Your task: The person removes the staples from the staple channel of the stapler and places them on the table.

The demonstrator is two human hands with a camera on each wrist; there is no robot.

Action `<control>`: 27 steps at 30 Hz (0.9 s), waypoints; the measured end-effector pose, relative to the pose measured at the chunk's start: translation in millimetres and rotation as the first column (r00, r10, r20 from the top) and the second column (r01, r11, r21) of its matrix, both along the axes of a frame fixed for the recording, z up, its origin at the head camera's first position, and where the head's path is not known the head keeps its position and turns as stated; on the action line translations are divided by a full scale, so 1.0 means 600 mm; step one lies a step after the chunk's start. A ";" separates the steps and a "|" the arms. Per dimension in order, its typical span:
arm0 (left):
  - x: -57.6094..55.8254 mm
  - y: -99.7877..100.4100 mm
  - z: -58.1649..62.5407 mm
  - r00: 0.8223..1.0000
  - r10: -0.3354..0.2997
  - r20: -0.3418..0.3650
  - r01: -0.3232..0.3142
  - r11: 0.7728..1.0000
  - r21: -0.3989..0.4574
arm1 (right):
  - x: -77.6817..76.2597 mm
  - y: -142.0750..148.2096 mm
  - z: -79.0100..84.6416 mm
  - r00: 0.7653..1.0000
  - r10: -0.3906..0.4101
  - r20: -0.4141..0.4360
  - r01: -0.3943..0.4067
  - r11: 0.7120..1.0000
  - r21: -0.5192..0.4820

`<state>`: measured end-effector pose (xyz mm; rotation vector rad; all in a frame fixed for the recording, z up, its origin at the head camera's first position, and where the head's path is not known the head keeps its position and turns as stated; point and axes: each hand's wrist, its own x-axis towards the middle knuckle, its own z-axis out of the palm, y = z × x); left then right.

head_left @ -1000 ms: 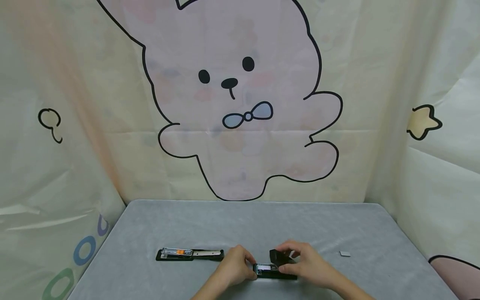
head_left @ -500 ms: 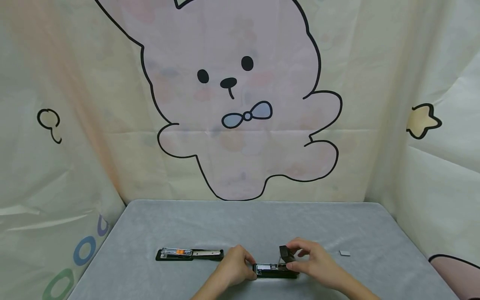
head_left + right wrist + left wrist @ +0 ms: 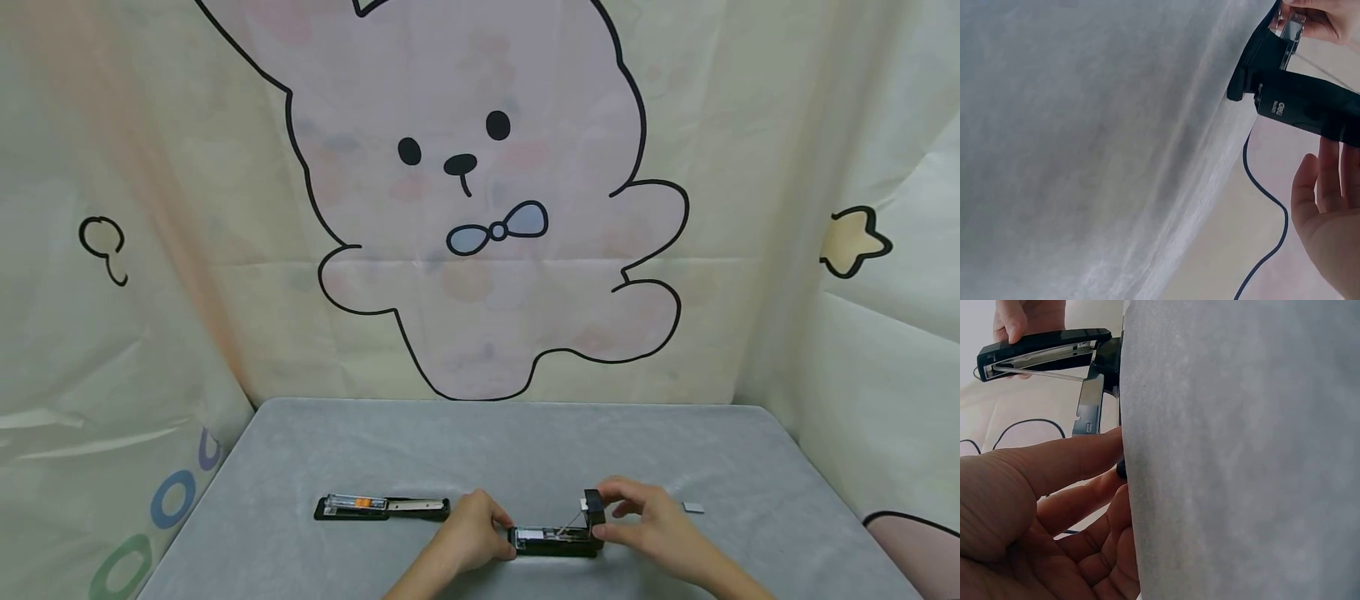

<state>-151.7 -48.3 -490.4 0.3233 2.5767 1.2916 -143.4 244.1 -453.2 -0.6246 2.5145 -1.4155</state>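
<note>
In the head view a black stapler (image 3: 557,543) lies on the table with its top cover (image 3: 594,510) swung up to stand nearly upright. My left hand (image 3: 472,528) pinches the left end of its base between thumb and fingers. The raised cover is held by my right hand (image 3: 647,527), fingers at its top and thumb lower down. A thin spring (image 3: 1041,374) stretches from the cover to the metal magazine (image 3: 1089,403) in the left wrist view. Pale lettering shows on the cover's outer face in the right wrist view.
Left of my hands lies a second black stapler-like object (image 3: 381,507), laid out long, with a clear part and an orange piece. A small grey strip (image 3: 693,507), perhaps staples, lies beyond my right hand. The grey cloth-covered table (image 3: 480,450) ends at a printed curtain (image 3: 480,333).
My right hand has moved rightward, swinging the stapler's cover up and back from a low tilt to nearly upright, so the spring now shows. My left hand has stayed on the base.
</note>
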 end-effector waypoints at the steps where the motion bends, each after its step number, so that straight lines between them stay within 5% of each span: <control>1: 0.000 0.000 0.000 1.000 0.001 0.004 -0.001 1.000 0.000 | 0.000 0.002 0.000 1.000 -0.009 0.011 0.009 1.000 0.000; 10: -0.002 0.001 0.003 1.000 0.005 0.021 -0.004 1.000 -0.009 | 0.000 0.022 0.001 0.995 -0.028 0.100 0.032 0.999 -0.034; 27: -0.001 0.003 0.000 1.000 0.020 0.012 -0.019 0.999 -0.027 | 0.000 0.047 -0.008 0.998 0.051 0.036 -0.045 0.988 -0.145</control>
